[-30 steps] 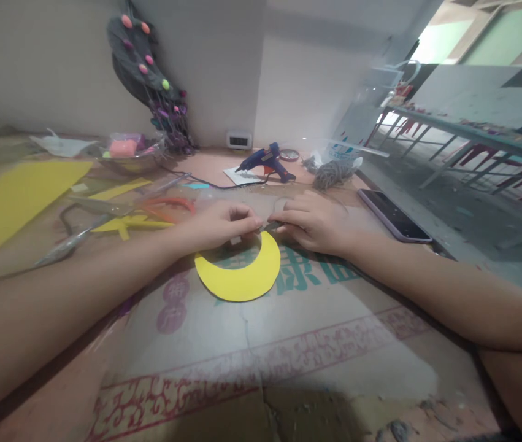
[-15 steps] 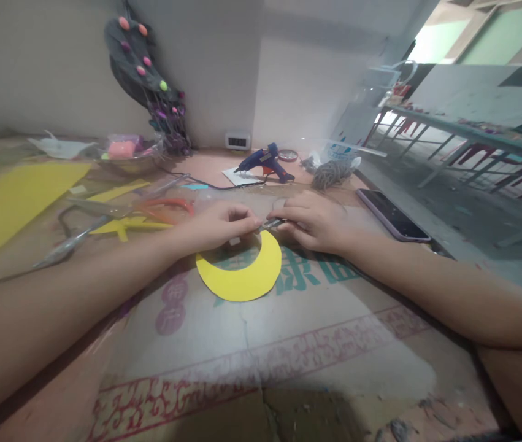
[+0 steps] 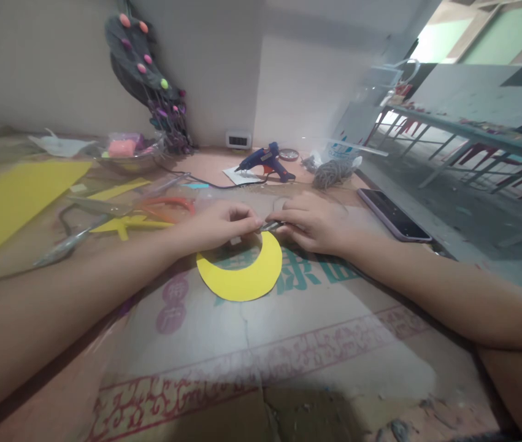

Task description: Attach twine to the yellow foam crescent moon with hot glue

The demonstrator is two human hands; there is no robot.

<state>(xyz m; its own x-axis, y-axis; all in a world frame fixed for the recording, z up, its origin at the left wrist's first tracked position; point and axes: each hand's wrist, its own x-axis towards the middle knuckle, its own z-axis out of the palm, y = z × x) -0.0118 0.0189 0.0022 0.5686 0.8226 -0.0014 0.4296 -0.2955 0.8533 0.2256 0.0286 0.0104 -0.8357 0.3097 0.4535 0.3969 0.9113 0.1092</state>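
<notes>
A yellow paper crescent [image 3: 246,279] lies flat on a printed cardboard sheet [image 3: 297,337]. Just behind its upper tip my two hands meet. My left hand [image 3: 217,224] is closed in a pinch on a small piece I cannot make out. My right hand [image 3: 313,221] is closed around a small grey metallic tool [image 3: 270,226], whose tip points left at the fingers of my left hand. Both forearms rest low over the table.
Orange-handled scissors [image 3: 168,205] and yellow paper scraps [image 3: 122,224] lie to the left, with a big yellow sheet [image 3: 7,199] beyond. A blue glue gun [image 3: 265,161], a ball of grey twine [image 3: 332,173] and a phone [image 3: 392,215] sit behind and right.
Almost nothing differs. My hands stay joined over the crescent's tip, with only slight finger shifts around the small tool.
</notes>
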